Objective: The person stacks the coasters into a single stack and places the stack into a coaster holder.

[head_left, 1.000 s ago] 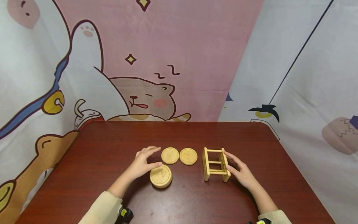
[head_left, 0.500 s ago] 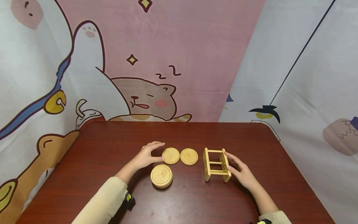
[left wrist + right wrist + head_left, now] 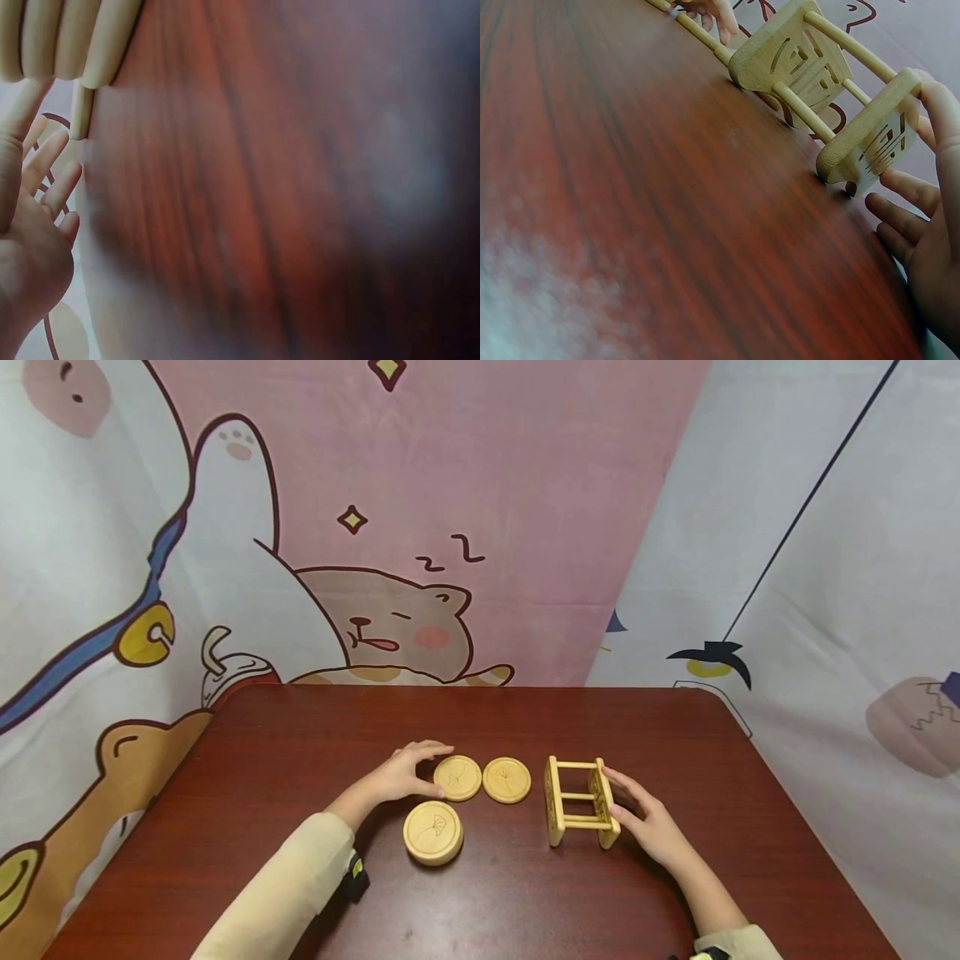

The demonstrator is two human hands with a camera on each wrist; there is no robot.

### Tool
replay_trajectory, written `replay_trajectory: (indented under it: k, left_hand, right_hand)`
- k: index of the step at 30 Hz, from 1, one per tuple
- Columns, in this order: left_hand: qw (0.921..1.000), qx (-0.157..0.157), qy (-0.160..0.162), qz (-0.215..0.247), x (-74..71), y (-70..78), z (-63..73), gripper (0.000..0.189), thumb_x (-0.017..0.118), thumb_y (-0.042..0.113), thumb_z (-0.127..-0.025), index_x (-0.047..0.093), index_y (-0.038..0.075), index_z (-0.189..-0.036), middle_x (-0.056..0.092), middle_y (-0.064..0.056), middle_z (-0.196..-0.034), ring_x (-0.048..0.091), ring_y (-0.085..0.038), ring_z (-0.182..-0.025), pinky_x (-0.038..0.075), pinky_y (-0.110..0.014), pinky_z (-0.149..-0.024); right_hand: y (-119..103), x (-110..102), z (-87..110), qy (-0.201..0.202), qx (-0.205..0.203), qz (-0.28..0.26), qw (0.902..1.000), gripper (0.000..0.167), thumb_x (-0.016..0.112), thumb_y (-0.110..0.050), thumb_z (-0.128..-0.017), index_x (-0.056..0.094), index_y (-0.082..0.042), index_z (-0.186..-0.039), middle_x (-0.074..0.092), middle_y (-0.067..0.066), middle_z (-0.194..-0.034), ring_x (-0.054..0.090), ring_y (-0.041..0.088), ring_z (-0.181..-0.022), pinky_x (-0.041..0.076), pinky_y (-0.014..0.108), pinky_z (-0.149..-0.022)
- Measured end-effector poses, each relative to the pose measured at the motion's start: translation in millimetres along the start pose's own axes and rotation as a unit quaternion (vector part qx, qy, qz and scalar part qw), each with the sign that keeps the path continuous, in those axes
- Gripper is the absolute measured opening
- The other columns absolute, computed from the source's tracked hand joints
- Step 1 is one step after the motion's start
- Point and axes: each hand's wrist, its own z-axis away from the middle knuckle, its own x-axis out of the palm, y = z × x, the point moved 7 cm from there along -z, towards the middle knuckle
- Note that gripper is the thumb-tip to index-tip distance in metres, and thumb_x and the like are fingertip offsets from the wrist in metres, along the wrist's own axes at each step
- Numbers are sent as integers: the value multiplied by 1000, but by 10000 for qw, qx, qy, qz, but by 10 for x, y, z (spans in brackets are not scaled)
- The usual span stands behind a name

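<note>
My left hand (image 3: 401,777) reaches to a round wooden coaster (image 3: 459,778) lying flat. Its thumb and fingers are spread about the coaster's left side; contact is hard to tell. A second coaster (image 3: 506,780) lies just to the right. Nearer me stands a stack of coasters (image 3: 433,832), a leaf design on top; its several edges show in the left wrist view. My right hand (image 3: 654,831) touches the right side of a wooden coaster rack (image 3: 577,821), thumb and fingers apart. In the right wrist view the rack's slotted end panels (image 3: 802,71) stand upright, joined by rods.
A dark red-brown wooden table (image 3: 525,893) bears everything. Behind it hangs a cartoon-print cloth (image 3: 540,527). Each wrist wears a small black camera, the left one (image 3: 356,877) below the stack's left side.
My left hand has moved from beside the stack, away from me and to the right, to the left flat coaster. The right hand and rack have stayed in place.
</note>
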Motion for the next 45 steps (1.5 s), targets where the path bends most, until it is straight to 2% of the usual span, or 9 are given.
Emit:
replay_trajectory:
  k: [10, 18, 27, 45]
  left_hand:
    - [9995, 9, -196, -243, 48, -20, -76, 78, 85, 35, -70, 53, 10, -137, 47, -9, -139, 41, -32, -123, 26, -58, -93]
    - [9981, 167, -371, -464, 76, 6, -111, 80, 85, 36, -69, 53, 10, -137, 48, -8, -138, 41, -29, -118, 28, -48, -87]
    - [9957, 403, -490, -674, 136, 11, -151, 81, 87, 34, -67, 54, 10, -137, 49, -6, -137, 41, -26, -114, 28, -44, -84]
    - [9972, 220, -421, -576, 140, -19, -164, 80, 88, 31, -66, 55, 11, -136, 50, -5, -135, 40, -27, -119, 26, -49, -91]
  right_hand:
    - [7, -2, -4, 14, -39, 11, 10000, 53, 54, 0, -95, 38, -5, -146, 40, 21, -144, 40, -2, -123, 37, 16, -94]
    - [-4, -1, -5, 12, -83, 15, 10000, 53, 54, 1, -95, 38, -4, -145, 41, 22, -143, 42, 0, -123, 38, 18, -93]
    - [-9, -11, -6, 51, -126, -39, 9999, 53, 55, 2, -94, 39, -4, -145, 41, 22, -143, 42, 0, -123, 37, 16, -94]
    - [-6, -1, -11, 59, -122, -108, 9998, 53, 55, 2, -94, 40, -4, -144, 41, 22, -143, 43, 2, -123, 38, 19, -95]
